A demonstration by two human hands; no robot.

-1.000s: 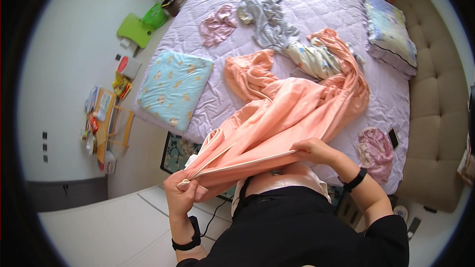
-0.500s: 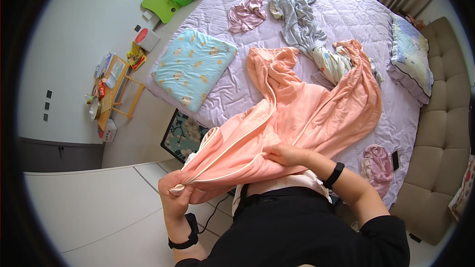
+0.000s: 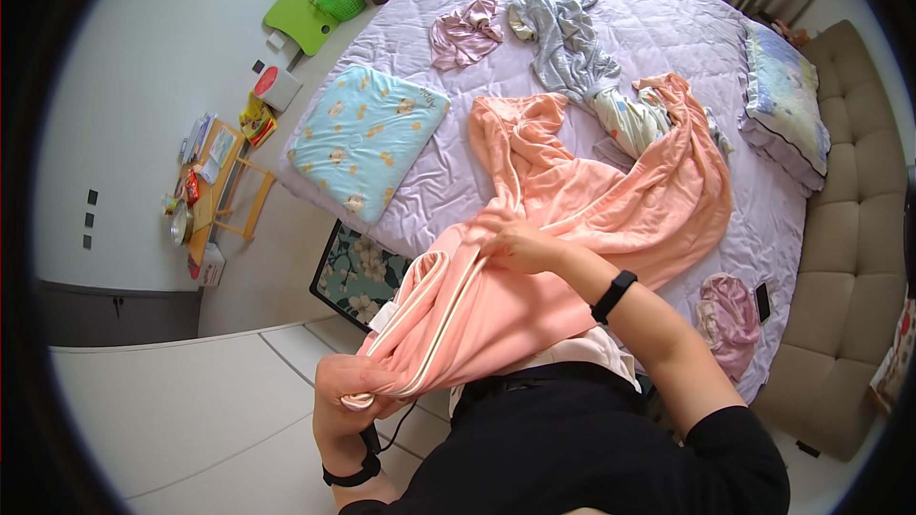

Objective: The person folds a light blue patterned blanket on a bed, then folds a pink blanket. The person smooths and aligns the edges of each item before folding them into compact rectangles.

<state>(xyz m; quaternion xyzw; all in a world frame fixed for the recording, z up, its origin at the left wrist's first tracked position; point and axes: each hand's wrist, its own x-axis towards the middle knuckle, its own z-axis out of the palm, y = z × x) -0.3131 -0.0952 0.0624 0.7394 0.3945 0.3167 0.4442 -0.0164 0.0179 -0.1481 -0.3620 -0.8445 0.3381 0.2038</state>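
A peach robe-like garment (image 3: 611, 191) with cream piping stretches from the bed down to my waist, its upper part and a sleeve spread on the mattress. At the lower left, my left hand (image 3: 353, 381) is closed round a gathered corner where the piped edges meet. My right hand (image 3: 520, 243) is higher up, its fingers closed on the cloth along the piped edge; the fingertips are partly hidden. Between the two hands the edges run side by side in folds. Under the garment's far side lie a grey garment (image 3: 572, 48) and a pale patterned cloth (image 3: 625, 124).
The bed's lilac quilt (image 3: 658, 10) also holds a folded blue patterned blanket (image 3: 367, 133), a mauve cloth (image 3: 468, 33), a pink garment (image 3: 730, 319), a phone (image 3: 762, 301) and a pillow (image 3: 787, 95). A tufted headboard (image 3: 840, 229) stands right; a small wooden table (image 3: 224, 181) stands left.
My right hand has moved up and left along the garment to a higher spot on the piping. The left hand, still gripping its corner, has dropped slightly; the piped edges now lie closer together.
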